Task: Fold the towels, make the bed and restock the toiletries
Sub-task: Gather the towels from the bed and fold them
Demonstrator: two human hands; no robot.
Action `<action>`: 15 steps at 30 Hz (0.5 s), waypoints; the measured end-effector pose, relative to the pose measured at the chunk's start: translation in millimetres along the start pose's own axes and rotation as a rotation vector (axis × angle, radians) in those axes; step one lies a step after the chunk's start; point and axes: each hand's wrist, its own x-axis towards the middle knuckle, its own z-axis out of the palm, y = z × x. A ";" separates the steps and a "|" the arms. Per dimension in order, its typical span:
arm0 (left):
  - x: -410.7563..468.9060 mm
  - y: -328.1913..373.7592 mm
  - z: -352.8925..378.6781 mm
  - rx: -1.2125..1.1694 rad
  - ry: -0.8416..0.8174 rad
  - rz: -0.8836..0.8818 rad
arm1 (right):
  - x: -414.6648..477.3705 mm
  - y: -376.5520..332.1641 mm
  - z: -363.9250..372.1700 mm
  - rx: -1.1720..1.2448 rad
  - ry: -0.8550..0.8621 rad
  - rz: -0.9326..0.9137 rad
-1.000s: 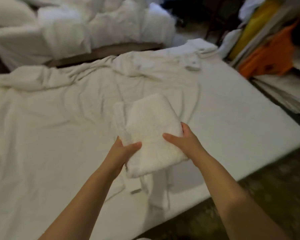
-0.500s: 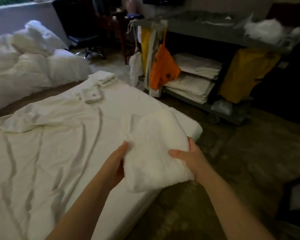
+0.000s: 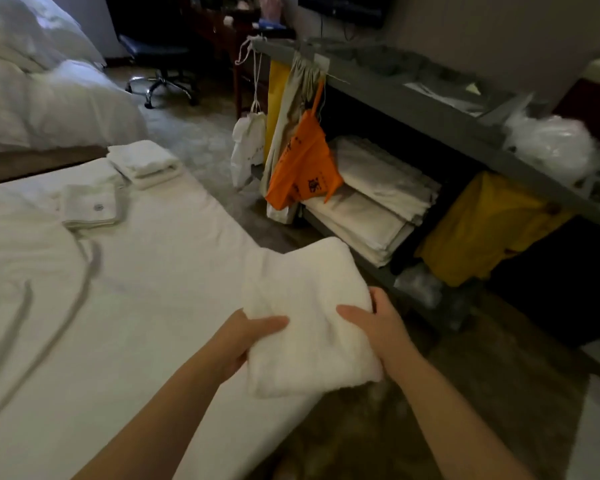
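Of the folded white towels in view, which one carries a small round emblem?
The thin folded towel lying flat on the bed, beside the thicker plain stack; the held towel is plain too.

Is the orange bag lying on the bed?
No, the orange bag hangs from the grey cart, off to the side of the bed.

**Dim, carpeted room**

A swivel chair (image 3: 153, 50) is seen at upper centre beside a dark wooden desk (image 3: 222, 32). A grey service cart (image 3: 395, 95) is set before the pale wall (image 3: 499, 26) at right, on mottled carpet (image 3: 194, 140).
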 end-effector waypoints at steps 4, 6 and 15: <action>82.1 43.1 39.3 0.055 0.066 0.092 | 90.7 -46.4 -46.7 0.065 -0.009 0.004; 122.4 67.3 49.2 0.132 0.102 0.143 | 139.3 -63.1 -62.3 0.054 -0.031 -0.023; 297.2 131.7 55.2 0.073 0.340 0.146 | 386.2 -133.5 -74.1 -0.126 -0.550 -0.141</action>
